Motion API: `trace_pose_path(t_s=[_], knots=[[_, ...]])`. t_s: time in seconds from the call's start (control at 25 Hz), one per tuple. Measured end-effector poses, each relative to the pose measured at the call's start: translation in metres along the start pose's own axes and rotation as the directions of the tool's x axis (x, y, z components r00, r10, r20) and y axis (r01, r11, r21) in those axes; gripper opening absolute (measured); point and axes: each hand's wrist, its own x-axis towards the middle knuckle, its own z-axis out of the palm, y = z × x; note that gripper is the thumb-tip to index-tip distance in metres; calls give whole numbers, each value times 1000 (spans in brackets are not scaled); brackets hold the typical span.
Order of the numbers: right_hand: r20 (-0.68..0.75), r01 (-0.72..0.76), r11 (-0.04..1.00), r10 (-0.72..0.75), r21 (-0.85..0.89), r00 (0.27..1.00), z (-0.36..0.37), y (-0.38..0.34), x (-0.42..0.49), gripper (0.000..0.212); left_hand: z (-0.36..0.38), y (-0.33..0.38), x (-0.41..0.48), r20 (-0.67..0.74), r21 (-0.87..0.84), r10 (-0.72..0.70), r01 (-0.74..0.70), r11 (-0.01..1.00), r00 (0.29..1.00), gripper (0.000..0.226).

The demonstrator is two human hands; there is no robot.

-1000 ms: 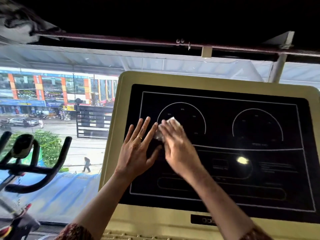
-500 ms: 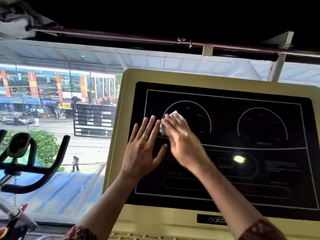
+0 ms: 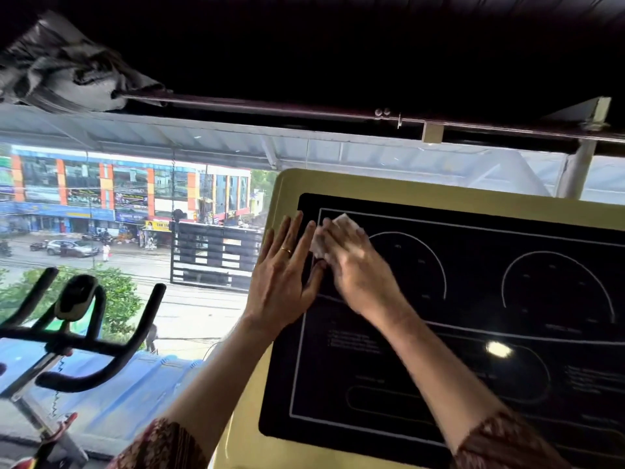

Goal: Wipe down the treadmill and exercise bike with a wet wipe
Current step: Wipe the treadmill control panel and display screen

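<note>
Now your right hand (image 3: 355,275) presses the wet wipe (image 3: 338,228) flat on the upper-left corner of the treadmill console (image 3: 473,203), left hand (image 3: 284,275) spread beside it; next, I'd judge, sweep rightward across the dials (image 3: 411,265).

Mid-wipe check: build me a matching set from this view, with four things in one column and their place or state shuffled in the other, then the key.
Things
1. left hand
2. right hand
3. wet wipe
4. exercise bike handlebars

Place or state
A. black, at the far left, touched by neither hand
B. white, bunched near the top left corner of the black panel
C. lies flat, fingers straight, on the left border of the treadmill console
D. presses the wet wipe onto the black panel

Pairs: 1-C, 2-D, 3-B, 4-A
</note>
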Motion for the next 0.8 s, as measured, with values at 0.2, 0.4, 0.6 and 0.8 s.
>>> trace_pose_path(t_s=[0.2,0.4,0.6,0.8], knots=[[-165,-302,950,286,-83,944,-3,15,12,42,10,-19,12,43,20,-1,0,1000,999,64],[91,-31,999,33,-18,995,-2,-8,47,43,13,-20,11,14,12,19,-20,1000,1000,63],[-50,-326,938,323,-119,945,-12,20,66,50,11,-21,10,13,7,19,-19,1000,1000,63],[166,-43,997,53,-64,985,-11,-11,72,50,5,-17,29,-19,19,67,-66,998,998,65]])
